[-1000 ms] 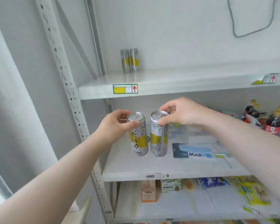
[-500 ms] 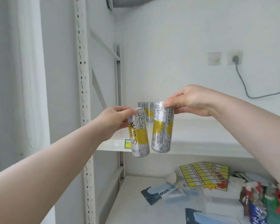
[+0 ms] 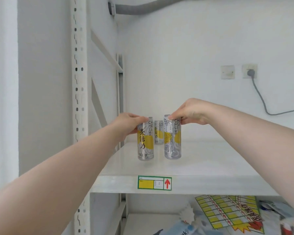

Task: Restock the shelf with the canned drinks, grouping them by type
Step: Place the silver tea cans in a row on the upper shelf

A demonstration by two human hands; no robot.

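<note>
Canned drinks: two slim silver-and-yellow cans, a left can [image 3: 145,139] and a right can [image 3: 172,138], stand upright with a narrow gap between them, one under each hand, low over the shelf [image 3: 210,160]. Whether their bases have touched down cannot be told.
Left hand [image 3: 127,123]: wrapped round the upper part of the left can from its outer side, arm stretched forward and up.
Right hand [image 3: 188,111]: clamped on the right can's top rim from above, fingers curled over it, wrist arched higher than the other.
Back can [image 3: 158,133]: a matching can, seen between the two hands and beyond them, near the wall.
Why so: the labels match, so the pair appears bound for the same group. Gripping high likely leaves the bases free to settle flat.
Shelf tag [image 3: 154,182]: on the front edge, below both hands.
</note>
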